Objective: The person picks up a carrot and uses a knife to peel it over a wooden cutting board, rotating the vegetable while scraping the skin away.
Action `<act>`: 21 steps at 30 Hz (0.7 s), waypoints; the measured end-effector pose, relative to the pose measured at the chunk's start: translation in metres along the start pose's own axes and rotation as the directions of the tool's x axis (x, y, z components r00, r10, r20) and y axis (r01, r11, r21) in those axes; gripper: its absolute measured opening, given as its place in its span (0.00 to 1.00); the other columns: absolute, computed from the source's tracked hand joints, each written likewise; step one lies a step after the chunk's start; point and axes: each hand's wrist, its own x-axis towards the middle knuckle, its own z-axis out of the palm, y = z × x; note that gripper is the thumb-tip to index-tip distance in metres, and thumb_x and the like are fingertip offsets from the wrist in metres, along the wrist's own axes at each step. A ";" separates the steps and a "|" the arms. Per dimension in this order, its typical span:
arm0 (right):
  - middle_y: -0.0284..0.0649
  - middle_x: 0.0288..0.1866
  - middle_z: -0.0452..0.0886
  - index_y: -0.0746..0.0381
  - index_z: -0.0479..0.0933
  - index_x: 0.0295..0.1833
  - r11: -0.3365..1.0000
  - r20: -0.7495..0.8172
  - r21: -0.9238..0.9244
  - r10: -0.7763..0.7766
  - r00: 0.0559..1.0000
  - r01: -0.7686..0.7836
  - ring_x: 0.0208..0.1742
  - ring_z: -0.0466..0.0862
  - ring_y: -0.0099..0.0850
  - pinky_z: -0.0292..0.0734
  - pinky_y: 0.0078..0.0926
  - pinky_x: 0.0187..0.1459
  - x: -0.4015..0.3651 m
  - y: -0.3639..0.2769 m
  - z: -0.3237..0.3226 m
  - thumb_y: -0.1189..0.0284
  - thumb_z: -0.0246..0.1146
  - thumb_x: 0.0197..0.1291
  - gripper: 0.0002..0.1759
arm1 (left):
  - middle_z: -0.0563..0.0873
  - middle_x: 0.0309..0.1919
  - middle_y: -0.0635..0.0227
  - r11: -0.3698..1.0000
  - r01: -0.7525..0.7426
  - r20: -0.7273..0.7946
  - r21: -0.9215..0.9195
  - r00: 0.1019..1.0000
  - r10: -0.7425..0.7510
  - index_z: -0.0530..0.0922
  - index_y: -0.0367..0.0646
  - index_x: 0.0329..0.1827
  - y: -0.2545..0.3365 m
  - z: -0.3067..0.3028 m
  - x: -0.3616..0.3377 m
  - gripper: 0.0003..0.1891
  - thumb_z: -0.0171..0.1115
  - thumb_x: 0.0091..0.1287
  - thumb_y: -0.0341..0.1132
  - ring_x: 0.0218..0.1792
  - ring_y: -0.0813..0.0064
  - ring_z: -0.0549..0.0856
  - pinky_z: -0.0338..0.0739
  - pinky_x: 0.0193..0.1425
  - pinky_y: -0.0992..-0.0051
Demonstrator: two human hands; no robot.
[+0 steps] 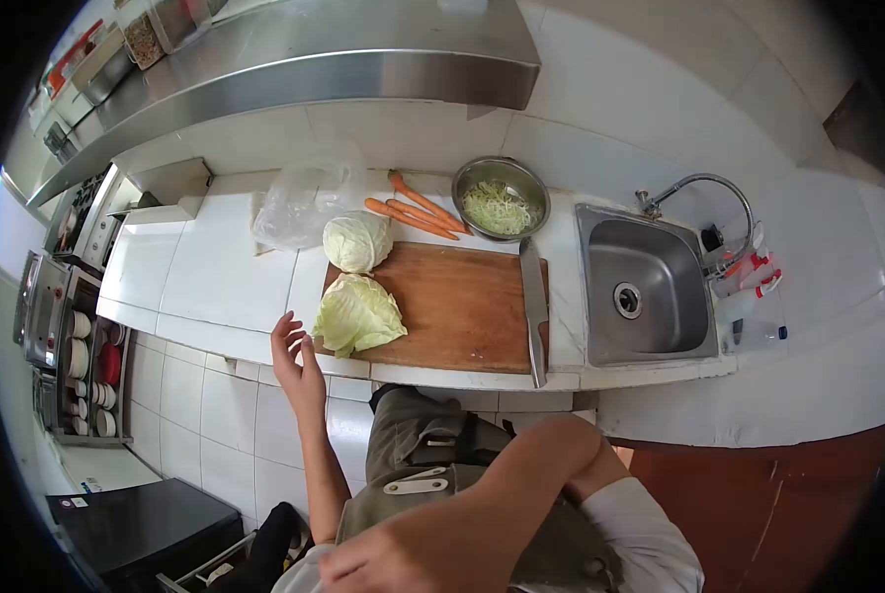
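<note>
My left hand (297, 358) is raised at the counter's front edge, fingers apart and holding nothing. Just right of it, a loose cabbage leaf (358, 314) lies on the left end of the wooden cutting board (462, 306). Behind the leaf sits a pale green cabbage head (357, 242). My right hand (378, 561) is drawn across my body at the bottom of the view, smeared, with its fingers not clear. A large knife (533, 306) lies along the board's right side, handle toward me, away from both hands.
Several carrots (422, 208) and a metal bowl of shredded cabbage (502, 198) stand behind the board. A crumpled plastic bag (309, 203) is at the back left. To the right is a steel sink (650, 282) with a faucet (704, 183). A metal shelf (363, 74) overhangs the counter.
</note>
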 end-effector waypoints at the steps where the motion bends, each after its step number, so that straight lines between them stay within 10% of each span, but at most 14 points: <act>1: 0.31 0.29 0.68 0.49 0.73 0.63 0.999 0.218 0.005 -0.033 0.975 0.033 0.23 0.74 0.24 0.70 0.23 0.22 0.007 0.003 -0.014 0.70 0.63 0.59 0.24 | 0.79 0.48 0.62 1.000 0.001 0.015 -0.011 1.000 -0.001 0.72 0.39 0.61 0.000 0.001 0.000 0.18 0.52 0.67 0.25 0.46 0.72 0.78 0.74 0.52 0.71; 2: 0.32 0.29 0.69 0.50 0.72 0.64 0.998 0.426 0.018 -0.065 0.903 0.064 0.23 0.75 0.25 0.70 0.23 0.23 0.011 0.006 -0.021 0.68 0.64 0.61 0.24 | 0.79 0.48 0.62 1.000 0.001 0.022 -0.025 1.000 -0.001 0.72 0.39 0.61 0.000 0.002 -0.001 0.18 0.53 0.67 0.24 0.46 0.72 0.78 0.74 0.52 0.71; 5: 0.35 0.29 0.69 0.60 0.78 0.41 0.984 0.435 -0.151 0.154 0.887 -0.096 0.26 0.74 0.30 0.70 0.27 0.28 -0.025 0.027 -0.013 0.75 0.60 0.55 0.07 | 0.79 0.48 0.63 1.000 0.008 0.032 -0.028 0.999 -0.007 0.72 0.39 0.61 -0.007 0.002 -0.002 0.19 0.53 0.66 0.24 0.46 0.73 0.78 0.74 0.51 0.72; 8: 0.39 0.33 0.76 0.62 0.76 0.40 0.911 0.421 -0.210 0.411 0.808 -0.354 0.29 0.78 0.34 0.73 0.30 0.31 -0.046 0.057 -0.041 0.76 0.59 0.57 0.05 | 0.79 0.48 0.63 0.999 0.032 0.017 -0.044 0.999 -0.031 0.71 0.39 0.62 -0.022 -0.006 0.000 0.20 0.54 0.66 0.24 0.45 0.73 0.78 0.74 0.51 0.73; 13: 0.43 0.36 0.81 0.62 0.77 0.42 0.411 0.104 -0.464 0.905 0.413 -0.784 0.32 0.82 0.38 0.75 0.33 0.34 -0.130 0.101 -0.099 0.77 0.58 0.59 0.06 | 0.79 0.48 0.63 0.996 0.093 -0.017 -0.011 0.995 -0.093 0.72 0.40 0.61 -0.039 -0.024 0.010 0.19 0.53 0.66 0.24 0.45 0.74 0.78 0.74 0.50 0.72; 17: 0.46 0.36 0.81 0.62 0.77 0.38 0.145 -0.368 -0.628 0.811 0.455 -0.765 0.34 0.82 0.41 0.76 0.36 0.36 -0.173 0.147 -0.173 0.76 0.59 0.57 0.04 | 0.79 0.48 0.63 0.993 0.114 -0.013 -0.037 0.993 -0.115 0.73 0.40 0.60 -0.049 -0.032 0.025 0.19 0.53 0.65 0.25 0.45 0.73 0.78 0.74 0.50 0.72; 19: 0.45 0.38 0.77 0.61 0.76 0.39 -0.087 -0.468 -0.860 0.527 0.709 -0.503 0.44 0.77 0.46 0.73 0.43 0.46 -0.171 0.175 -0.215 0.77 0.59 0.54 0.07 | 0.79 0.48 0.63 0.994 0.110 0.026 -0.008 0.994 -0.110 0.73 0.40 0.59 -0.056 -0.032 0.035 0.18 0.54 0.65 0.25 0.45 0.73 0.78 0.74 0.50 0.72; 21: 0.42 0.44 0.75 0.62 0.74 0.46 -0.313 -0.434 -0.898 0.509 0.743 -0.310 0.51 0.73 0.43 0.67 0.46 0.54 -0.162 0.200 -0.250 0.75 0.61 0.53 0.13 | 0.80 0.48 0.63 0.994 0.105 0.059 0.016 0.993 -0.106 0.74 0.40 0.58 -0.061 -0.028 0.046 0.18 0.54 0.65 0.25 0.45 0.73 0.79 0.74 0.50 0.72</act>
